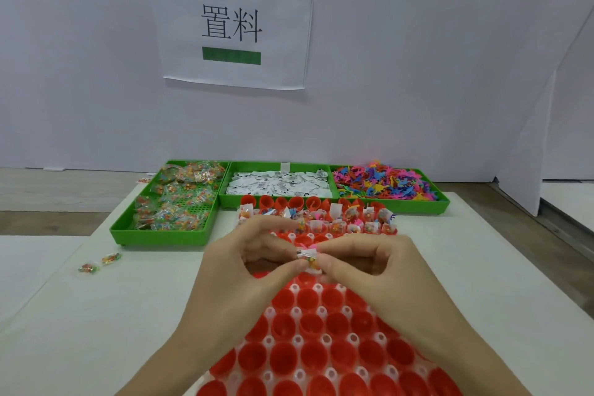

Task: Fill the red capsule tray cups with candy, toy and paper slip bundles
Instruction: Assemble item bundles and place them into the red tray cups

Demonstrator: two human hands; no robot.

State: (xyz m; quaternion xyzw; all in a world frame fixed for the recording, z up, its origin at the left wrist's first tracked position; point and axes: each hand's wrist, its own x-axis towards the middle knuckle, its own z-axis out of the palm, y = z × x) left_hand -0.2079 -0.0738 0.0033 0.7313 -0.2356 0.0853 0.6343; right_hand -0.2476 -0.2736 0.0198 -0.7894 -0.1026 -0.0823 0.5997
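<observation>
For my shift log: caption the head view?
Both hands pinch a bundle above the red capsule tray.

The left hand [257,254] and right hand [363,259] cover the middle rows of the red tray [308,325], and the bottom edge of the picture cuts its near cups. The bundle [309,258] between the fingertips is mostly hidden; its parts cannot be told. Print on the slips [279,185] behind the tray is too small to read.

Looks like a small packing workshop: labelled paper sign [232,22] at 12 o'clock, green sorting bins [167,202] full of parts underneath.
</observation>
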